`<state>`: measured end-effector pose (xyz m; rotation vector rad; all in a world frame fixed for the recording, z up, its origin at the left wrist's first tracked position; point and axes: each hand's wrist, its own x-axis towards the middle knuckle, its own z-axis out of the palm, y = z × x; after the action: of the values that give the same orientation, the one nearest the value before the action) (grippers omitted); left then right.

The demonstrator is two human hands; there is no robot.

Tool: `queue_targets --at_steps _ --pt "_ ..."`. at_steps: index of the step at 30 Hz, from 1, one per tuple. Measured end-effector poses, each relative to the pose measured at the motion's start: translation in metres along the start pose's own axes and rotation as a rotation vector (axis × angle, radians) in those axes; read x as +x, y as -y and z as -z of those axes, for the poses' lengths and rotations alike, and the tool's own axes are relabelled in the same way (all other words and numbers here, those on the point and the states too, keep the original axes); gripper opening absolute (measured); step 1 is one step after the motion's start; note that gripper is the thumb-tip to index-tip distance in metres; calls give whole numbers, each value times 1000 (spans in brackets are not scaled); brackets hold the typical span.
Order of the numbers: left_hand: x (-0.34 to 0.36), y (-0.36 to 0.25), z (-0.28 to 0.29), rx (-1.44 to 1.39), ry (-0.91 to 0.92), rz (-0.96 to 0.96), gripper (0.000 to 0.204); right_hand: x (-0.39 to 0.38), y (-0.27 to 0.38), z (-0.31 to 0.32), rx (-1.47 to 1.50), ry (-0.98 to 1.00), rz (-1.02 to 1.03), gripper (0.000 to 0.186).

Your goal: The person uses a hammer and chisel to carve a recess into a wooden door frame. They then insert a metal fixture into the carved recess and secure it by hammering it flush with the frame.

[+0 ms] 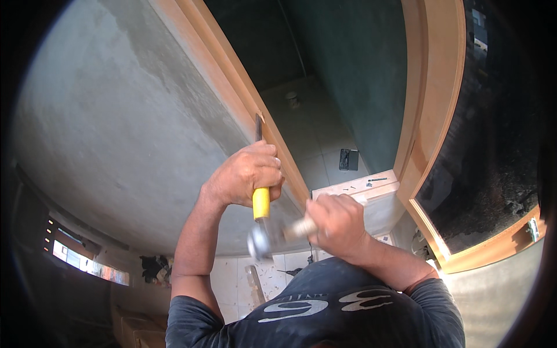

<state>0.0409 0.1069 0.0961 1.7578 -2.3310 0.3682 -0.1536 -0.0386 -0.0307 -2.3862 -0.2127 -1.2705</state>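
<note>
Dark shirt point(325, 316) fills bottom centre, nearest the lens. Right hand point(339, 223), centre-right, clenched round a pale hammer handle; blurred hammer head point(262, 239) sits just below the chisel's yellow handle point(261, 203). Left hand point(249, 174), mid-frame, gripped tight on that chisel, blade point(259, 127) pointing up against the wooden door frame point(232, 75), w/ grey wall point(116, 133) at left.

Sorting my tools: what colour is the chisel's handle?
Yellow, on the chisel in the left hand; head view.

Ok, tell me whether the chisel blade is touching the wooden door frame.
Touching: the head view shows the chisel blade tip set against the wooden door frame edge, no gap visible.
</note>
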Motion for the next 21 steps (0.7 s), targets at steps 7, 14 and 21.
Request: queue_targets --at_steps 7,14,21 --pt "-8 6 -36 27 -571 107 43 -12 -7 2 159 52 17 24" --pt "7 6 -61 125 -590 68 53 -37 -25 0 185 101 54 31" --pt "12 3 -68 134 -572 63 58 -45 -36 9 191 110 13 35"
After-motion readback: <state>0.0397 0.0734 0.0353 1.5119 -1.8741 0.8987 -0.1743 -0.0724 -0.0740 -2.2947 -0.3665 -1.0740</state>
